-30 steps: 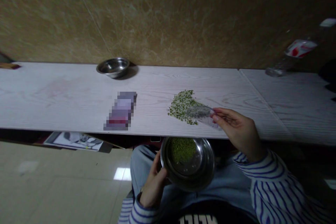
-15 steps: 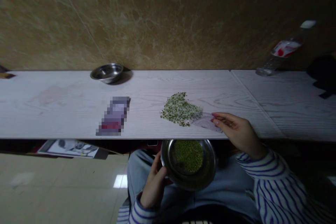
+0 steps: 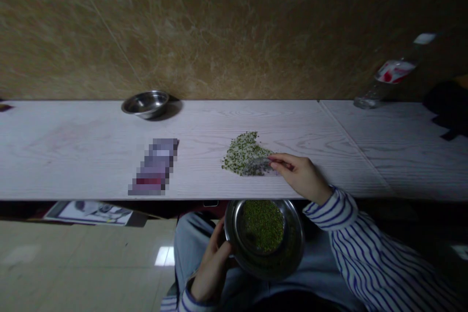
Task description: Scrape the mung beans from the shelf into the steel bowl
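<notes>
My left hand (image 3: pixel 214 263) grips the left rim of a steel bowl (image 3: pixel 234 258) below the table's front edge, above my lap. Small green beans (image 3: pixel 265 226), like mung beans, cover the bowl's bottom. On the tabletop lies a spread pile of green beans mixed with white grains (image 3: pixel 241 151) that look like rice. My right hand (image 3: pixel 302 175) pinches a thin see-through sheet (image 3: pixel 258 165), perhaps plastic, between thumb and fingers. This sheet lies low over the near right part of the pile, whose grains show through it; whether it presses on them I cannot tell.
A second steel bowl (image 3: pixel 145 105) stands by the wall at the back left. Nearer the front edge is a blurred-out flat purple object (image 3: pixel 155 165). At the back right are a clear bottle (image 3: pixel 383 83) and a dark item (image 3: pixel 444 107). The white wood-grain table (image 3: pixel 73 156) ends near my lap.
My right hand has slid the clear sheet leftward, from the pile's right edge to over its near part. My left hand still holds the bowl. The view has shifted slightly.
</notes>
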The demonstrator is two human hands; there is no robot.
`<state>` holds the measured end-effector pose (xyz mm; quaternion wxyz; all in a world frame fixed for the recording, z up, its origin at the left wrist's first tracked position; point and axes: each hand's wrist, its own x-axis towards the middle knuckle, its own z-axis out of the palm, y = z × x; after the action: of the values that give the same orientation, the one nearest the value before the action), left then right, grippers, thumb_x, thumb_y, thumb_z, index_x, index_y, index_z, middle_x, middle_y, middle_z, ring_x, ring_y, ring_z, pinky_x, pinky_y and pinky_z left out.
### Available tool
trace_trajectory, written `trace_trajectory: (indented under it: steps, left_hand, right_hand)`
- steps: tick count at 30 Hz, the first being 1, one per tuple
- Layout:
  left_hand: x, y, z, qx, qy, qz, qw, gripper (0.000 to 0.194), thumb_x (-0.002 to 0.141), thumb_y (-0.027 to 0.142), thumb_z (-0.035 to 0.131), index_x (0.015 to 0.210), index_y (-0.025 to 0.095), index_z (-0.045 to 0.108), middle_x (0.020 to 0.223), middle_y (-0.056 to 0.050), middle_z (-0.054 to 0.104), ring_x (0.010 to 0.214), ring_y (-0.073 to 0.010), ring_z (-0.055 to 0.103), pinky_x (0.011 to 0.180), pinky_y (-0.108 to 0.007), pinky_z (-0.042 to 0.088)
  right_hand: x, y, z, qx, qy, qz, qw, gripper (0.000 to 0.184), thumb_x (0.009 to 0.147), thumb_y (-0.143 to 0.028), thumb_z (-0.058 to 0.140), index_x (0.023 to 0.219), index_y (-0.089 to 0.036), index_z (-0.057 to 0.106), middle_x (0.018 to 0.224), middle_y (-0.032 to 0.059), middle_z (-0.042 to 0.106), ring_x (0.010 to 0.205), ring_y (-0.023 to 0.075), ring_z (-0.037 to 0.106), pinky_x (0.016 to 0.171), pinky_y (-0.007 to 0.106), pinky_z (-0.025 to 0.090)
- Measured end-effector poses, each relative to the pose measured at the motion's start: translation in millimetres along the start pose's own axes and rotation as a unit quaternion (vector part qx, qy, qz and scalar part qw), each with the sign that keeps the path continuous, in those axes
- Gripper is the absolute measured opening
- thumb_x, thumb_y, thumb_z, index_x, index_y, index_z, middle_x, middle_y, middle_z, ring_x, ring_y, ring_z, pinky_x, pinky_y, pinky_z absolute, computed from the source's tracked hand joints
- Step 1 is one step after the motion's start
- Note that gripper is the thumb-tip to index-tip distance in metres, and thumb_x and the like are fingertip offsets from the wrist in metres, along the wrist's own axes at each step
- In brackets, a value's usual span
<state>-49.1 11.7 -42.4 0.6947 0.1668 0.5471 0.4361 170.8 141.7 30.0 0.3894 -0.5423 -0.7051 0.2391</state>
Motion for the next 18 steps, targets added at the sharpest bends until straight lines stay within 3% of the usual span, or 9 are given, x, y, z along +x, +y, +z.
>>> trace_trajectory:
  steps: [7,13,18]
  left_hand:
    - [2.9,1.5,-0.1,-0.008,0.003,0.005,1.000,0.068,0.064,0.030,0.071,0.130,0.025,0.054,0.116,-0.008,0.066,0.082,-0.0228,0.061,0.055,-0.028,0.044]
    - [2.5,0.3,2.7,-0.031,-0.001,0.004,1.000,0.070,0.065,0.028,0.071,0.132,0.022,0.051,0.113,-0.010,0.067,0.091,-0.0274,0.062,0.060,-0.031,0.049]
    - [5.6,-3.4,0.5,-0.026,-0.015,-0.005,1.000,0.069,0.068,0.028,0.068,0.134,0.023,0.048,0.124,-0.012,0.062,0.082,-0.0222,0.061,0.059,-0.030,0.048]
  right_hand:
    - [21.1,6.4,1.9,0.002,0.009,-0.013,1.000,0.023,0.083,-0.023,0.059,0.100,-0.020,0.073,0.092,0.0054,0.076,0.081,0.0173,0.069,0.077,0.034,0.056]
    - [21.3,10.3,-3.7,0.044,0.033,-0.011,0.998,0.023,0.083,-0.025,0.061,0.101,-0.020,0.073,0.096,0.0052,0.075,0.086,0.0178,0.069,0.078,0.032,0.056]
    - [13.2,14.0,-13.6,0.015,0.082,-0.009,0.996,0.024,0.083,-0.027,0.060,0.102,-0.020,0.072,0.100,0.0064,0.075,0.090,0.0199,0.069,0.081,0.035,0.056]
